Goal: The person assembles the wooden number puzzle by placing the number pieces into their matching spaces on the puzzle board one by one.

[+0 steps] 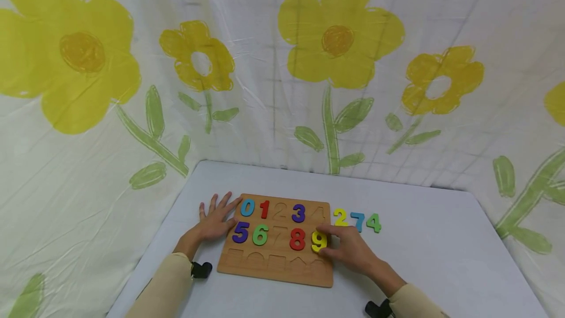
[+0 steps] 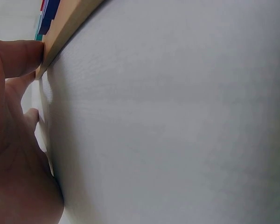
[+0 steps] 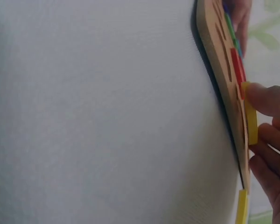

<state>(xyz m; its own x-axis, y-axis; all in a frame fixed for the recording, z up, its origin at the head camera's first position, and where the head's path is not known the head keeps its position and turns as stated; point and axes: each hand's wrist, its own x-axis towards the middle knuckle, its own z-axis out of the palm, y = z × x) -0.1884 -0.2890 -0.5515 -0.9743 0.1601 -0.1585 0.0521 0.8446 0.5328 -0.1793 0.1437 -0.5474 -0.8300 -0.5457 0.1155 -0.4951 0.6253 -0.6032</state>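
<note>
On the table lies a wooden number board [image 1: 278, 250]. My right hand [image 1: 350, 251] pinches the yellow number 9 [image 3: 252, 119] between thumb and fingers over the right end of the second row. In the right wrist view the 9 stands proud of the board's surface. My left hand [image 1: 215, 222] lies spread at the board's left edge, thumb and a fingertip touching it. Set in the board are a blue 0 [image 1: 243, 208], red 1 [image 1: 265, 210], purple 3 [image 1: 302, 213], purple 5, green 6 and red 8 [image 1: 297, 239].
Right of the board lie a yellow 2 [image 1: 341, 222], a blue 7 [image 1: 359, 222] and a green 4 [image 1: 376, 224]. Bare outlines show on the board for 2, 4 and 7, plus a bottom row of shapes. Behind the white table [image 1: 441, 259] hangs a flowered curtain [image 1: 265, 126].
</note>
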